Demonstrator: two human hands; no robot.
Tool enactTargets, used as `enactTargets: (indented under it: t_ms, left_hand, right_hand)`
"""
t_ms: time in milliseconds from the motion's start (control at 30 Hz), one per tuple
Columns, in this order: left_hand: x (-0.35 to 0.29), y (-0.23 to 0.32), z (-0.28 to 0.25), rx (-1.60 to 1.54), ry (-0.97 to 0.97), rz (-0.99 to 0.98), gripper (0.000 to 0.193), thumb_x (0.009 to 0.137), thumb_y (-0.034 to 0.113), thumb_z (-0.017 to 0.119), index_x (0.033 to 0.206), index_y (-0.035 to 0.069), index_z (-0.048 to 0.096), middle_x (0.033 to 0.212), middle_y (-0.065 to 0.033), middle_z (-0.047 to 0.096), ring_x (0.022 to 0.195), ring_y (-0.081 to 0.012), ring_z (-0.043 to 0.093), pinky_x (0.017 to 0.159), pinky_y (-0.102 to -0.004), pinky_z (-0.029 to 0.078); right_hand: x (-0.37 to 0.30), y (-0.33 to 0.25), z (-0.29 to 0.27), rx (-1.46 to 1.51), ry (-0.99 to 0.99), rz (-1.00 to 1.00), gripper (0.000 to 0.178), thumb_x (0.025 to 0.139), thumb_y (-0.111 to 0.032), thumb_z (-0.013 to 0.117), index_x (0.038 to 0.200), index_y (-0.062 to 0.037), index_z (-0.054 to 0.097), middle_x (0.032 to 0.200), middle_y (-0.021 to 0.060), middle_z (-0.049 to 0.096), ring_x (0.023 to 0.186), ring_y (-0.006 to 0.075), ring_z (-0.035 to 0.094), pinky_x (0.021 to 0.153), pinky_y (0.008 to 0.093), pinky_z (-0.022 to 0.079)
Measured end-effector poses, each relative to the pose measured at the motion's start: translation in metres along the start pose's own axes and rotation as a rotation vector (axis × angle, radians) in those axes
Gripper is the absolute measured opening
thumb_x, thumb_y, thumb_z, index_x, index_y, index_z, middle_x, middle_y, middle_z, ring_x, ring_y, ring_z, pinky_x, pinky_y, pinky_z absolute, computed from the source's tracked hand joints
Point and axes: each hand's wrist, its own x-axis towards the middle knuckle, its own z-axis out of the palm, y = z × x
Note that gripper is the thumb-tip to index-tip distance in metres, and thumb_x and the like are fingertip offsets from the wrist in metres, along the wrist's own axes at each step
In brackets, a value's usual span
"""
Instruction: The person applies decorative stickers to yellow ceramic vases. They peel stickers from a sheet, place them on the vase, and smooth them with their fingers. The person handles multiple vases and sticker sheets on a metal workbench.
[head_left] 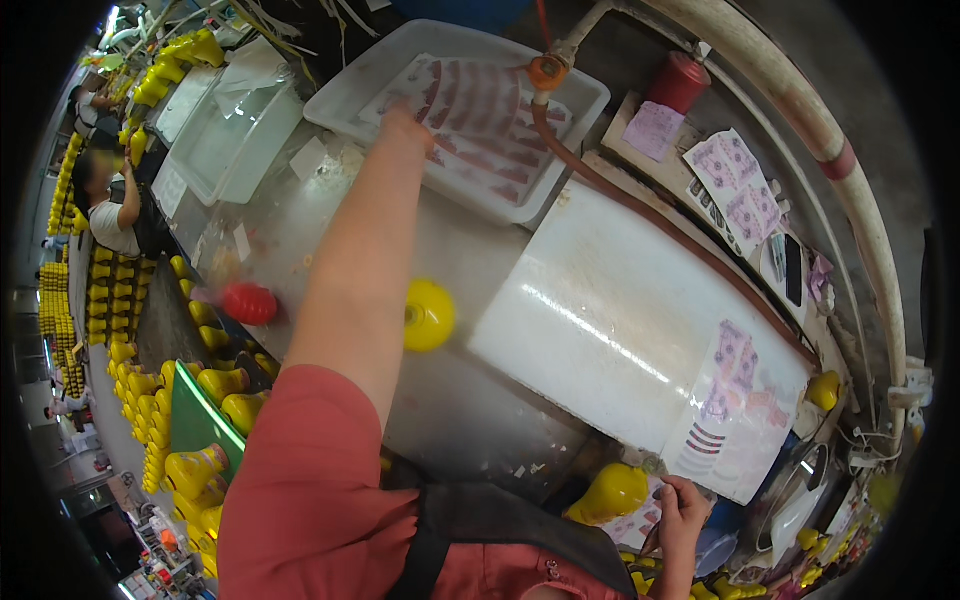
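My left arm stretches across the table. My left hand (pixel 403 125) is over the near-left part of a white plastic tray (pixel 330 98), at the printed transfer sheets (pixel 470 95) lying in it. Its fingers are blurred. Low on the right, my right hand (pixel 683 510) has thumb and fingers pinched together; what they grip is not clear. Right beside those fingertips is a glossy yellow vase (pixel 612 492), tilted on its side. Part of a printed sheet (pixel 637 524) shows under the vase.
A white board (pixel 600 300) with cut transfers lies right of centre. A yellow piece (pixel 428 315) and a red ribbed piece (pixel 248 303) sit on the table (pixel 470 400). A brown hose (pixel 640 210) runs along the far side. Yellow vases crowd the left, near another person (pixel 112 215).
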Motion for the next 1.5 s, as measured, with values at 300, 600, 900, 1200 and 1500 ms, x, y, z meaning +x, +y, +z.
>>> enactTargets:
  t_ms: [300,600,900,1200,1500]
  left_hand:
    - [0.018,0.006,0.018,0.184,0.176,0.104,0.06,0.106,0.047,0.046,0.152,0.008,0.049,0.161,-0.0124,0.045,0.153,-0.0309,0.032,0.122,-0.0548,0.027]
    - [0.063,0.007,0.016,0.237,0.186,0.16,0.058,0.105,0.044,0.047,0.151,0.009,0.05,0.16,-0.0117,0.047,0.151,-0.0298,0.034,0.121,-0.0521,0.029]
    - [0.081,0.009,0.017,0.292,0.178,0.177,0.056,0.105,0.04,0.049,0.151,0.009,0.051,0.159,-0.0109,0.048,0.15,-0.0287,0.036,0.12,-0.0495,0.031]
    - [0.084,0.006,0.018,0.363,0.187,0.187,0.054,0.104,0.037,0.05,0.151,0.01,0.051,0.158,-0.0101,0.049,0.149,-0.0275,0.038,0.118,-0.0468,0.033]
    - [0.088,0.009,0.018,0.427,0.203,0.2,0.052,0.104,0.034,0.051,0.15,0.011,0.052,0.157,-0.0094,0.05,0.147,-0.0264,0.041,0.117,-0.0442,0.035]
  right_hand:
    - [0.034,-0.014,0.018,-0.025,-0.01,-0.086,0.016,0.099,-0.011,0.068,0.105,0.0021,0.074,0.08,0.0024,0.069,0.071,0.0087,0.059,0.066,0.0267,0.048]
    - [0.066,-0.026,0.029,-0.035,-0.041,-0.029,0.013,0.1,-0.007,0.067,0.105,0.0027,0.074,0.076,-0.0023,0.061,0.068,0.0055,0.049,0.061,0.0251,0.04]
    - [0.08,-0.027,0.036,-0.015,-0.068,0.012,0.013,0.101,-0.007,0.066,0.107,0.0025,0.073,0.075,-0.0029,0.06,0.068,0.0051,0.048,0.061,0.025,0.038]
    - [0.09,-0.026,0.04,0.026,-0.035,-0.094,0.011,0.099,-0.004,0.066,0.104,0.0029,0.074,0.076,0.0016,0.064,0.069,0.0069,0.054,0.062,0.0243,0.043]
    - [0.091,-0.018,0.04,0.047,-0.022,-0.079,0.011,0.099,-0.004,0.066,0.104,0.0026,0.074,0.077,0.0021,0.065,0.07,0.0077,0.055,0.063,0.0247,0.044]
